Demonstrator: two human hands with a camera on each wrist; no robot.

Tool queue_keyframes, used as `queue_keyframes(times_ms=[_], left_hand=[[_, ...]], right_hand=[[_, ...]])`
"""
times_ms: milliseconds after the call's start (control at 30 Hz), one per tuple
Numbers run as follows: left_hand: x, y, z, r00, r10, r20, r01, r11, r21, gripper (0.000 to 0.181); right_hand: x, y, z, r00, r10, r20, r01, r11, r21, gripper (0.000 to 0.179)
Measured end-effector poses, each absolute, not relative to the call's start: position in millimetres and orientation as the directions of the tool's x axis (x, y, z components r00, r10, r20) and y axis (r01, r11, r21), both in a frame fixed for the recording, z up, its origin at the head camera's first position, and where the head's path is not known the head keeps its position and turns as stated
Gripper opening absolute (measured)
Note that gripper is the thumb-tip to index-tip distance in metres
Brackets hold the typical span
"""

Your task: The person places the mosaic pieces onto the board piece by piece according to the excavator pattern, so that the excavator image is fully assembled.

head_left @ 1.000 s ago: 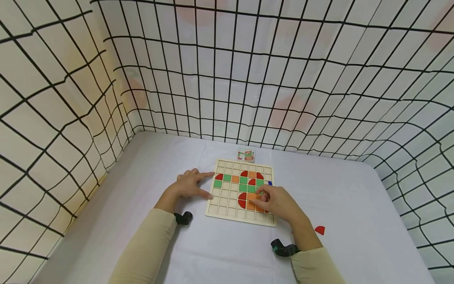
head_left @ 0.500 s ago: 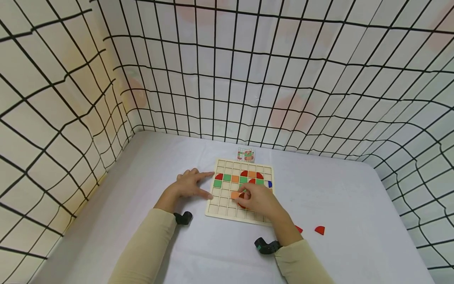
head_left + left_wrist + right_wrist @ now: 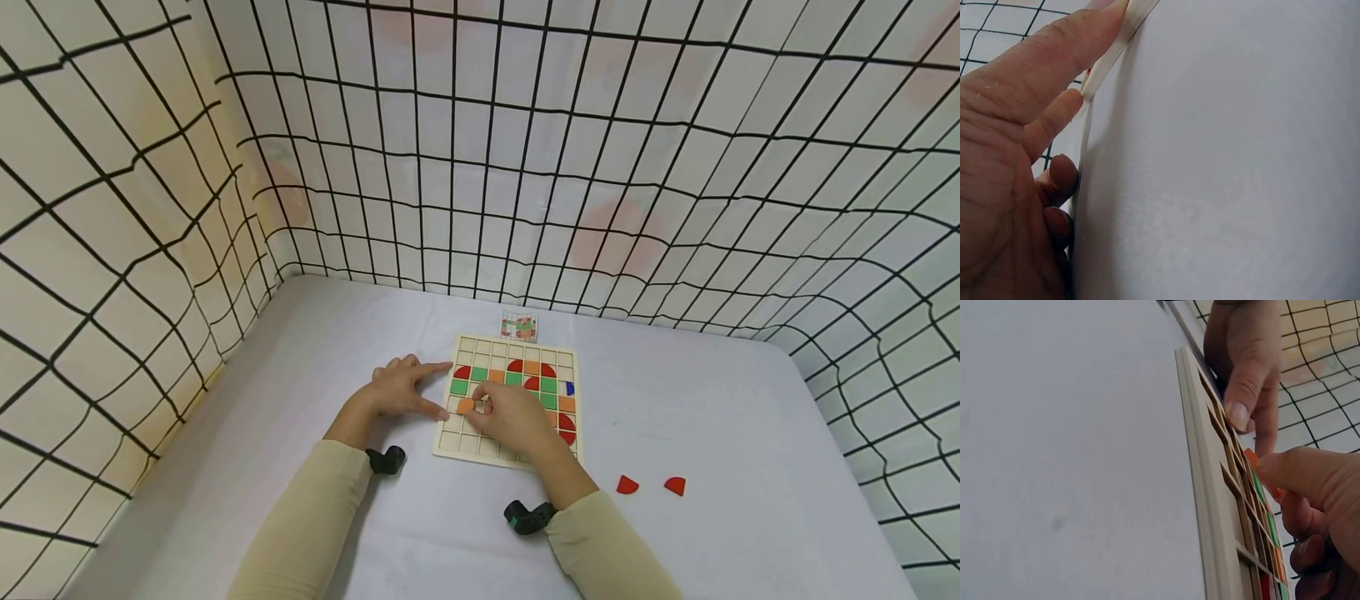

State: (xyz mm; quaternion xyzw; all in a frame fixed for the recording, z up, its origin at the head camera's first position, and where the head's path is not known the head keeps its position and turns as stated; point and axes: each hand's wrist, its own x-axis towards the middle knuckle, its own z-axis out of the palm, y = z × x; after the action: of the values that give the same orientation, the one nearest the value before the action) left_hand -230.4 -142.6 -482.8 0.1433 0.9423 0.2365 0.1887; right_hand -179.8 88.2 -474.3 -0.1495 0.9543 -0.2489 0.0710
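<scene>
A pale wooden grid board [image 3: 465, 445] lies on the table, with green, red and orange tiles in several of its cells. At its left edge my left hand [image 3: 399, 390] rests, thumb and index finger spread and touching the rim; the thumb [image 3: 1085, 44] is against the board's side in the left wrist view. My right hand [image 3: 517, 417] reaches over the board and pinches an orange square tile [image 3: 466, 406] between thumb and fingers, near the left columns. That orange tile [image 3: 1251, 457] shows at the thumb tip in the right wrist view. The right hand hides some middle cells.
Two red quarter-circle tiles, one nearer [image 3: 627, 485] and one further right [image 3: 675, 486], lie on the white cloth right of the board. A small pattern card [image 3: 519, 326] stands behind the board. Black wire mesh [image 3: 480, 183] encloses the table's back and sides.
My right hand has moved left across the board with the orange tile, uncovering the right-hand tiles and a second red piece on the cloth. The left hand has stayed put.
</scene>
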Motion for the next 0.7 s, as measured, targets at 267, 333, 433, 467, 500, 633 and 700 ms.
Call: queue_keyframes(times_ms=[267,333,433,467,500,633,700], left_hand=[[-230,-143,-482,-0.883,0.369,-0.29,0.192,0.848,0.495,0.092],[-230,-143,-481,-0.883,0.369,-0.291,0.192,0.848,0.494,0.092],[-229,-143,-480,-0.883,0.368,-0.291,0.191,0.848,0.494,0.092],[-229,-143,-480,-0.883,0.368,-0.291,0.191,0.848,0.495,0.092],[-229,-143,-480,-0.883,0.367,-0.292,0.189,0.848,0.495,0.092],[-229,-143,-481,-0.885,0.362,-0.294,0.183,0.849,0.497,0.091],[-229,-142,-482,-0.886,0.36,-0.294,0.179,0.848,0.499,0.091]], right_hand=[[-184,76,-479,-0.941,-0.339,-0.027,-0.291,0.843,-0.452,0.025],[-185,75,-480,-0.941,-0.337,-0.027,-0.29,0.847,-0.446,0.025],[-185,74,-480,-0.943,-0.332,-0.031,-0.282,0.846,-0.452,0.024],[-185,73,-480,-0.943,-0.33,-0.033,-0.28,0.845,-0.457,0.024],[-185,73,-480,-0.944,-0.329,-0.034,-0.278,0.845,-0.458,0.024],[-185,72,-481,-0.942,-0.333,-0.039,-0.277,0.839,-0.468,0.026],[-185,72,-481,-0.942,-0.334,-0.041,-0.278,0.841,-0.465,0.026]])
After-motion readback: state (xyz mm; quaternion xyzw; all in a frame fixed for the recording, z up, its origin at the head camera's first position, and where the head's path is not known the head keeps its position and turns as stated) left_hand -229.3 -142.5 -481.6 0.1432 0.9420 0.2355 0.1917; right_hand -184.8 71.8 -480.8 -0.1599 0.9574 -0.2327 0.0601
